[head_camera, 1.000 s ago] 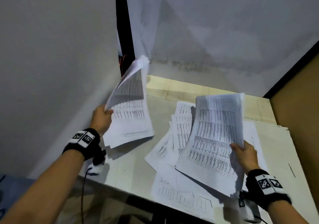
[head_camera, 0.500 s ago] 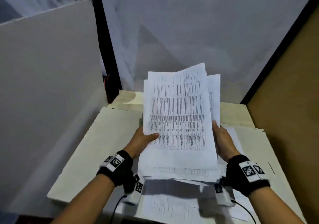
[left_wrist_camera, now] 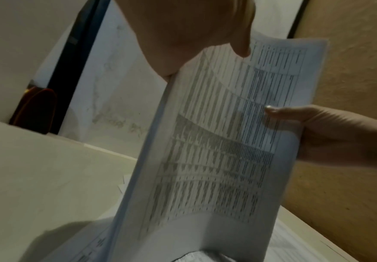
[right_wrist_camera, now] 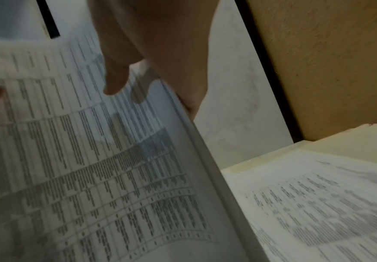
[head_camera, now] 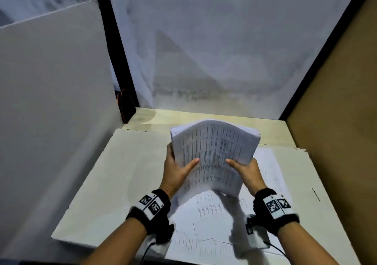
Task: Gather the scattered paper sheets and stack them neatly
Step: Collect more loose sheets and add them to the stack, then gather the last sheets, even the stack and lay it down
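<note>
A thick stack of printed paper sheets [head_camera: 214, 154] stands on its lower edge over the table, bowed and leaning away from me. My left hand [head_camera: 175, 170] grips its left edge, thumb across the printed face. On the right edge my right hand [head_camera: 244, 170] grips likewise. The left wrist view shows the stack [left_wrist_camera: 216, 141] between my left hand [left_wrist_camera: 205, 44] and the right hand's thumb [left_wrist_camera: 279, 113]. From the right wrist, the stack [right_wrist_camera: 93, 159] fills the left, with my right hand [right_wrist_camera: 149, 62] on it. Loose printed sheets [head_camera: 212, 219] lie flat on the table under and beside the stack.
A white board [head_camera: 122, 172] covers the wooden table [head_camera: 183, 117]. A grey panel [head_camera: 51, 101] walls the left side, a brown panel [head_camera: 336, 121] the right, and a white wall stands behind. A dark red-edged object [head_camera: 125, 105] sits in the back left corner.
A second ago each hand held a separate bundle. They came together into one stack, which has since dropped from held up in front of me to standing edge-down, bowed, on the table.
</note>
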Motion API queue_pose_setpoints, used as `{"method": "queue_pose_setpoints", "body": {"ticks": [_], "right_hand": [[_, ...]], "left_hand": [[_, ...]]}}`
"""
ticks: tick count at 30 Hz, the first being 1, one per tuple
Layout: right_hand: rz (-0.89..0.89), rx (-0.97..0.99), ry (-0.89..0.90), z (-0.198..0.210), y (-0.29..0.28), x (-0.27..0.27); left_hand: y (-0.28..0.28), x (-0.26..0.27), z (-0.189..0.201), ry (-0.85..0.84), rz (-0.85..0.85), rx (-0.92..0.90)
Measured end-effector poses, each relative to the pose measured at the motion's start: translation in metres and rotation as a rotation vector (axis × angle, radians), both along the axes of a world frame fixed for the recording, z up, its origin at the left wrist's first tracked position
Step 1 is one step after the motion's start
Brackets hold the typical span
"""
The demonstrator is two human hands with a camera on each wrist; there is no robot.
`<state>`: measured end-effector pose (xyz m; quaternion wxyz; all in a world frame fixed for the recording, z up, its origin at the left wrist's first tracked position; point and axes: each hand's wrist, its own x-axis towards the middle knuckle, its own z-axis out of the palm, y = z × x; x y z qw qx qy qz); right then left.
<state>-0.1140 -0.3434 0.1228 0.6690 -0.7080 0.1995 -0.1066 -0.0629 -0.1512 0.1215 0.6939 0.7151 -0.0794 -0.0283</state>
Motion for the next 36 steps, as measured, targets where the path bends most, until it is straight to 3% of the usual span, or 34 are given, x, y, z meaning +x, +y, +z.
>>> {"method": "queue_pose_setpoints", "body": {"ticks": [8,15,18,21,25,27,29,32,34,36], "right_hand": [[-0.025,0.026,-0.064,0.006,-0.001,0.002],[-0.049,-0.039,0.057,0.014,-0.003,0.013],[-0.106,0.052,-0.01,0.034,-0.015,0.024],[-0.051,0.188,-0.06,0.037,-0.024,0.034],[0.024,0.022,0.265,-0.012,-0.052,0.036],[-0.071,-0.024,0.48,-0.052,-0.084,0.022],[-0.161,-0.193,0.745,-0.087,-0.119,0.0],[-0.289,-0.399,1.071,-0.109,-0.145,-0.028],[-0.392,-0.404,1.09,-0.112,-0.143,-0.035],[-0.421,-0.322,1.001,-0.115,-0.136,-0.03]], "left_hand": [[-0.001,0.003,-0.005,-0.061,0.097,-0.125],[0.01,0.012,-0.022,0.062,-0.059,0.027],[0.021,0.015,-0.021,0.142,-0.18,0.11],[0.028,0.024,-0.029,0.138,-0.227,0.207],[0.034,0.03,-0.041,0.192,-0.22,0.273],[0.046,0.033,-0.056,0.249,-0.183,0.328],[0.061,0.037,-0.07,0.304,-0.143,0.369],[0.076,0.039,-0.081,0.366,-0.117,0.399],[0.082,0.039,-0.089,0.391,-0.1,0.396],[0.084,0.039,-0.094,0.396,-0.083,0.393]]}}
